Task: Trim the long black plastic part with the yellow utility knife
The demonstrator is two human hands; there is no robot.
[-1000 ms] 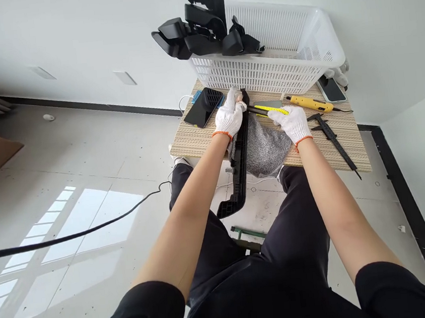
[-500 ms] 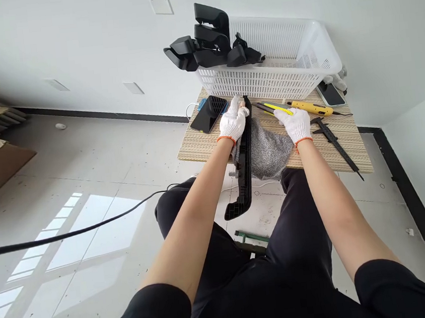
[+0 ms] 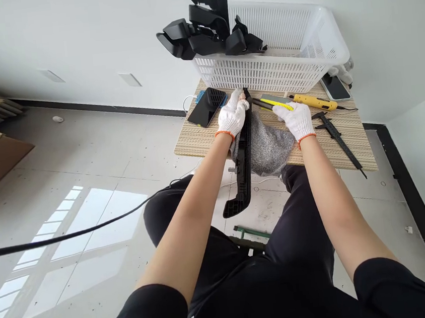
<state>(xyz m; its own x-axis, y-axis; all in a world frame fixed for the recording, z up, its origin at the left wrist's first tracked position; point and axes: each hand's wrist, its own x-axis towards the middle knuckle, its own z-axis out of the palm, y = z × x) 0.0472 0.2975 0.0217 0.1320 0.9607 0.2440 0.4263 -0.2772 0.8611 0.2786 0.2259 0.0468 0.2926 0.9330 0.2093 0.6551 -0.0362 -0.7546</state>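
Note:
My left hand (image 3: 232, 112), in a white knit glove, is closed around the upper end of a long black plastic part (image 3: 244, 163). This ribbed piece slants across the table's front edge, its wide lower end hanging over the floor. Beneath it lies a speckled grey cloth (image 3: 270, 148). In my gloved right hand (image 3: 296, 119) is a slim yellow-and-black tool (image 3: 277, 104), perhaps a utility knife. Its dark front end points left, close to the part's upper end; whether they touch I cannot tell.
Several black plastic pieces (image 3: 208, 25) rest on the left of a white basket (image 3: 264, 70). On the wooden table (image 3: 191, 141) are a black phone (image 3: 207, 107), a yellow corded tool (image 3: 315, 101), a caliper (image 3: 337, 141) and a second phone (image 3: 335, 87). A green stool frame (image 3: 252, 232) shows below.
The view has shifted slightly, so the basket and tabletop sit higher in the picture. Both hands keep their holds; the tool's angle in my right hand has changed a little.

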